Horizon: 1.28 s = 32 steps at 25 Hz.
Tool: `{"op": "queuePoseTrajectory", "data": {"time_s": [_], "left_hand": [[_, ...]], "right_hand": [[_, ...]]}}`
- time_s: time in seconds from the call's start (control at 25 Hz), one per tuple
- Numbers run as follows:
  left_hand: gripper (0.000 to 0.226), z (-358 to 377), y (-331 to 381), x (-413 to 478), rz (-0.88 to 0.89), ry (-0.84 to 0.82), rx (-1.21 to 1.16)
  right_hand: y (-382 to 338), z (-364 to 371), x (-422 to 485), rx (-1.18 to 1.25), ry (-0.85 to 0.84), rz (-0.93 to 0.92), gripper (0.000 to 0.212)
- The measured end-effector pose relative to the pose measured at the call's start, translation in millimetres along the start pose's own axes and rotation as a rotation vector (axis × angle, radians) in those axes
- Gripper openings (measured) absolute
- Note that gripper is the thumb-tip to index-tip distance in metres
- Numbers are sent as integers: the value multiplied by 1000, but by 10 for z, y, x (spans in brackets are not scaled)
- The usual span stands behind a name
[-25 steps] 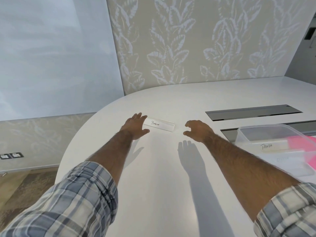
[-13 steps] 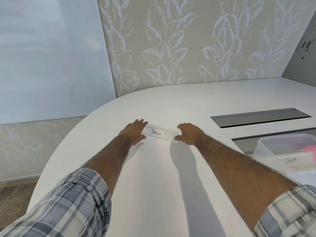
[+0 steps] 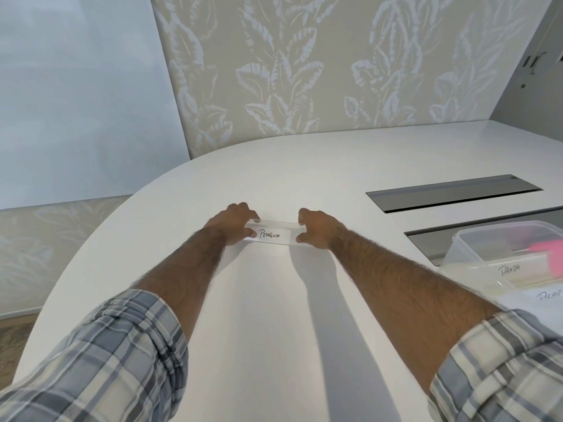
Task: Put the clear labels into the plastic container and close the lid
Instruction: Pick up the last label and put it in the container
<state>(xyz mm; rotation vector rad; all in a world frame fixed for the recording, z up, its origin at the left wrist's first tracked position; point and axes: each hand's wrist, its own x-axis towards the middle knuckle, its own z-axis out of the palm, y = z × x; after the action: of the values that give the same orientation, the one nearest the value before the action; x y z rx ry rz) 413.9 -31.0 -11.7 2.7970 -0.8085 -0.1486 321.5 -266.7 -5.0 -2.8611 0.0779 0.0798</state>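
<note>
Both arms stretched out over white table (image 3: 274, 315), plaid sleeves rolled up. Clear label (image 3: 275, 233) marked "PENGUIN" sits on the table, well left of the plastic container (image 3: 475, 239). Left hand (image 3: 233, 223) clamped on the label's left end, thumb on the near side, fingers curled over the far edge. Right hand (image 3: 318, 228) clamped on the label's right end in the same pinch. Cannot tell if the label is lifted or touching the table. Container open, no lid on it, holding labels reading "PANDA" (image 3: 509, 268) and a partly cut-off one (image 3: 550, 295), plus something pink (image 3: 547, 249) inside.
</note>
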Motion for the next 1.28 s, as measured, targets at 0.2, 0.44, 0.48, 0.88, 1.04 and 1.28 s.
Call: {"op": "queuePoseTrajectory", "data": {"time_s": [0.2,0.44,0.48,0.88,1.04,1.28], "left_hand": [[51,7,90,-211,-47,-96,-19],[39,11,474,-540,-57,-45,10],[38,10,555,-604,-54,-33,5],[35,-503,1863,-935,55,96,77],[33,-603,2724,-939,86,177,78],[33,-498,4110,-839,70,216,88]], "right_hand": [[29,31,-106,-33,-32,-4,51],[115,-70,-438,-91,-12,-21,52],[152,-111,-508,-91,-7,-23,52],[802,-1235,-1351,-151,77,-70,50],[1314,-1897,-1764,-257,94,-87,48],[2344,-2546,-2293,-354,134,-107,40]]}}
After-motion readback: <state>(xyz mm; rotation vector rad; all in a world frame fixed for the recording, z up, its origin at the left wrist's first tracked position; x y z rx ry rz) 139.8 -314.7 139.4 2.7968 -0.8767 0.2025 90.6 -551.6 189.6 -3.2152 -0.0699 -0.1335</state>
